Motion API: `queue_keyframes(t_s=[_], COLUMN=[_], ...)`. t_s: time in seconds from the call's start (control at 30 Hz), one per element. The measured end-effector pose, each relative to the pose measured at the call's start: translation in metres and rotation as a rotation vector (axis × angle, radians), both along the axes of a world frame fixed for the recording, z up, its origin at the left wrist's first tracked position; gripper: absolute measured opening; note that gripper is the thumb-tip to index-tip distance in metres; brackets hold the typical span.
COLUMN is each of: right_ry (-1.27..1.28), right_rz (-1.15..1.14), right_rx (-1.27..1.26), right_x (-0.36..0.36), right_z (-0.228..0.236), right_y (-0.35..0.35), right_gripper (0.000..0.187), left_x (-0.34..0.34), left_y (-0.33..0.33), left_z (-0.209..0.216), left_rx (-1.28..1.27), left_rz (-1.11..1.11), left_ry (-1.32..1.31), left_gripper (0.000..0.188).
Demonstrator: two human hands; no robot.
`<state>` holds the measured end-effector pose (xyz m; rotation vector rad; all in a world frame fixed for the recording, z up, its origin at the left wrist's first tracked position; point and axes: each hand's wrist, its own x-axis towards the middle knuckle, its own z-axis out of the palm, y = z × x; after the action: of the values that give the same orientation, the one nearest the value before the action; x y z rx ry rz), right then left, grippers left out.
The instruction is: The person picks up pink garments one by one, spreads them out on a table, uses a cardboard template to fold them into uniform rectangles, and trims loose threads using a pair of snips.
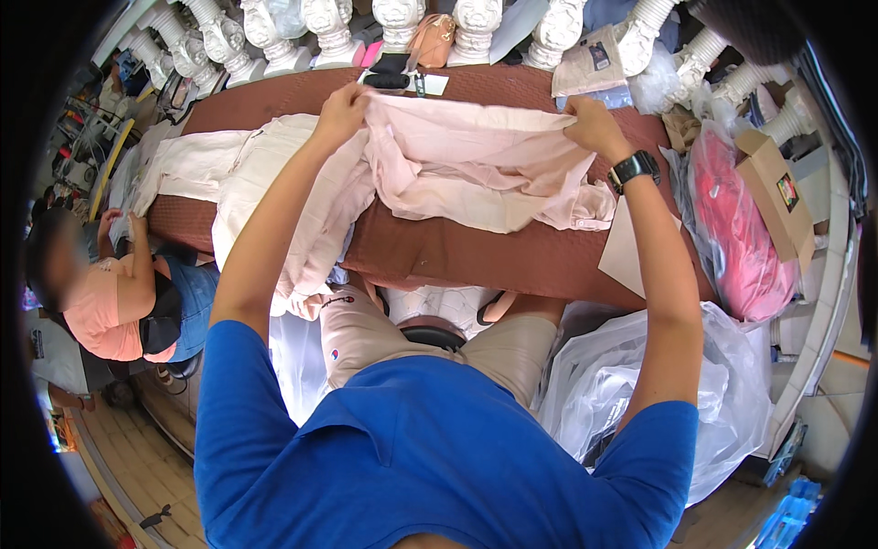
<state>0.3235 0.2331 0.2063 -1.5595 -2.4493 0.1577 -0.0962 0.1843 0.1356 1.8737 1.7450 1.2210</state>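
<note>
A pale pink shirt (476,123) is stretched sideways across the table between my two hands. My left hand (345,114) is closed on its upper left edge, and my right hand (593,126) pinches its upper right edge. Below the stretched edge the cloth lies in loose folds, with a buttoned cuff (596,207) at the right end. Left of it, cream garments (256,174) lie spread out, partly hidden behind my left forearm, and hang over the near table edge.
A brown cloth (430,242) covers the table. White balusters (331,37) line the far side. On the right are a red bundle in plastic (732,215), a cardboard box (776,197) and a clear plastic bag (722,403). Another person (119,302) sits at left.
</note>
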Motion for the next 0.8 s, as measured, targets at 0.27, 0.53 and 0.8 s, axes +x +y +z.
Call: queue_keyframes(t_s=[0.27, 0.53, 0.8], right_ry=[0.663, 0.682, 0.598], right_rz=[0.549, 0.321, 0.380], right_rx=[0.229, 0.064, -0.036], right_x=[-0.162, -0.177, -0.162], right_z=[0.023, 0.073, 0.081], right_y=[-0.025, -0.003, -0.019], right_gripper=[0.061, 0.019, 0.027], left_x=[0.099, 0.143, 0.124], left_y=[-0.030, -0.097, -0.040], left_z=[0.101, -0.004, 0.017], left_rx=[0.375, 0.598, 0.192], left_rz=[-0.398, -0.056, -0.142], left_ry=[-0.048, 0.041, -0.684], left_gripper=[0.015, 0.035, 0.031])
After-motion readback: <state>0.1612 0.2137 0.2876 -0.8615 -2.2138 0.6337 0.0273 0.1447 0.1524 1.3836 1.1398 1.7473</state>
